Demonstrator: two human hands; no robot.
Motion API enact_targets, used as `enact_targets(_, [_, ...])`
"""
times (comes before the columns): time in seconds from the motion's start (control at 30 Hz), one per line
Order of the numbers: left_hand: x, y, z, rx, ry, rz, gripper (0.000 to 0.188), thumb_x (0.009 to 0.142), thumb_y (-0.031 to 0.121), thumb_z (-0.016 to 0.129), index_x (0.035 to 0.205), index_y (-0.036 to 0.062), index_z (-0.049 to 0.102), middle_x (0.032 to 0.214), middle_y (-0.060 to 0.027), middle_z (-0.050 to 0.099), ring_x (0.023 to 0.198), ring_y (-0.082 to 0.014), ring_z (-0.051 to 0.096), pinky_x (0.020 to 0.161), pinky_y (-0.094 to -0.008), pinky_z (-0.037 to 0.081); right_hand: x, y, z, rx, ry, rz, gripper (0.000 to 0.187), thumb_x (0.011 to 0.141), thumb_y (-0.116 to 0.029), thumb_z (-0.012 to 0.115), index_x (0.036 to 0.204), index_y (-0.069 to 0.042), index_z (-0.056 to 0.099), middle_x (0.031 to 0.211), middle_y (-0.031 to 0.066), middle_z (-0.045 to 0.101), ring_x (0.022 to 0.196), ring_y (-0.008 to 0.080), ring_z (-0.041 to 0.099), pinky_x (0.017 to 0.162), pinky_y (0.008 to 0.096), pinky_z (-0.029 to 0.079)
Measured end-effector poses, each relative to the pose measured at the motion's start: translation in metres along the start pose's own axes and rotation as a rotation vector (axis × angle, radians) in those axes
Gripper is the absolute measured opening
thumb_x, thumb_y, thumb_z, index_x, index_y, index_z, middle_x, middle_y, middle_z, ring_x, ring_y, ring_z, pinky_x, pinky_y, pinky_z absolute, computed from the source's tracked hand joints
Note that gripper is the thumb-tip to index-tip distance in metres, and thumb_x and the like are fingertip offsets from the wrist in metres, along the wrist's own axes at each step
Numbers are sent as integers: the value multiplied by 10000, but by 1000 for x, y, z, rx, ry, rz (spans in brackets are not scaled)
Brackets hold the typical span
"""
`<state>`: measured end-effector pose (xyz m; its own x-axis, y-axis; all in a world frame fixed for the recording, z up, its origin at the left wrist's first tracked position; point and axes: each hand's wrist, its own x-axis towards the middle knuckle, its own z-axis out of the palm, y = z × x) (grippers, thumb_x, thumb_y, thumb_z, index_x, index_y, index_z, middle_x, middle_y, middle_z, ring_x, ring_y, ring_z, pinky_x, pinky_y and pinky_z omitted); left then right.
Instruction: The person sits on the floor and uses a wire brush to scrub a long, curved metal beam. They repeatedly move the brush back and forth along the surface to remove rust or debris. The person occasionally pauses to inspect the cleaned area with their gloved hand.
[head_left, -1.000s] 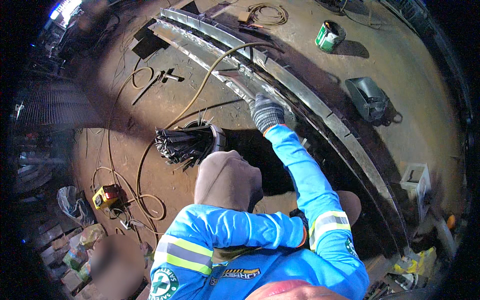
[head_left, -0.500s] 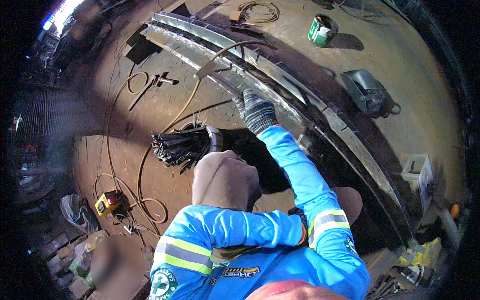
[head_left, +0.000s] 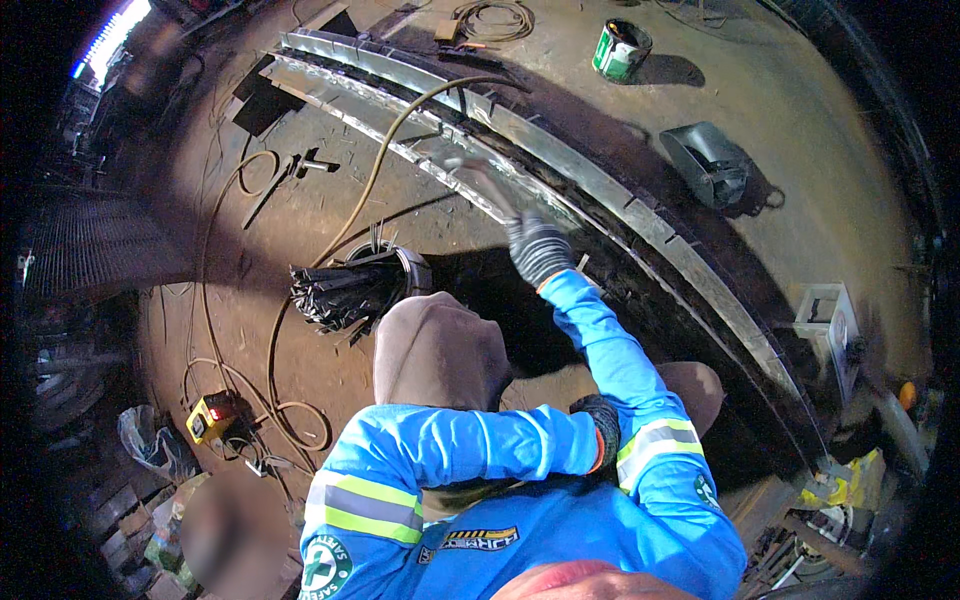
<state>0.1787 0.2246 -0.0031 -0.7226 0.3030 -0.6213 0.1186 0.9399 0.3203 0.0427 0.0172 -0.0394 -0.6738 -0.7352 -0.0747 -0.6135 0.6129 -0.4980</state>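
My right hand (head_left: 540, 247), in a grey knitted glove, is wrapped round the handle of a hammer (head_left: 492, 187). The hammer's head is smeared by motion over the long curved steel beam (head_left: 640, 212), near its bright inner edge. My left arm lies bent across my body. The dark-gloved left hand (head_left: 599, 428) rests against my right arm near the elbow, its fingers mostly hidden. A round container (head_left: 417, 272) lies beside my knee, with many dark, thin rods or strips (head_left: 340, 294) sticking out of it.
A tan hose (head_left: 376, 170) crosses the beam and loops over the floor. Beyond the beam stand a green-and-white can (head_left: 621, 52) and a dark welding mask (head_left: 706, 165). A white box frame (head_left: 828, 330) is at right, a yellow device (head_left: 211, 417) at lower left.
My right hand has moved down and to the right with the hammer, whose head has shifted along the beam. The whole view has drifted slightly. The left hand stays by the right arm.
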Motion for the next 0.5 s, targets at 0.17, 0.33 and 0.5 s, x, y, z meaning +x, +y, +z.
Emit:
enact_targets(0.17, [-4, -17, 29, -141, 134, 188, 240, 791, 294, 518, 908, 233, 719, 934, -46, 675, 811, -210, 642, 735, -385, 513, -31, 2, -5, 22, 102, -16, 342, 911, -347, 447, 940, -27, 565, 807, 263, 607, 749, 436, 589, 670, 527, 460])
enact_targets(0.33, [14, -31, 69, -179, 268, 293, 227, 795, 263, 528, 906, 215, 721, 914, -50, 675, 802, -203, 641, 752, -377, 510, -40, -27, -19, 89, 277, -478, 283, 881, -316, 516, 869, -34, 543, 626, 228, 580, 588, 415, 579, 524, 511, 444])
enact_targets(0.5, [22, -27, 75, -91, 394, 191, 220, 763, 256, 552, 864, 178, 731, 860, -75, 678, 778, -232, 645, 686, -415, 502, -37, 26, -7, 32, -109, 272, 524, 899, -486, 387, 1021, -9, 567, 885, 274, 615, 849, 419, 603, 774, 520, 466])
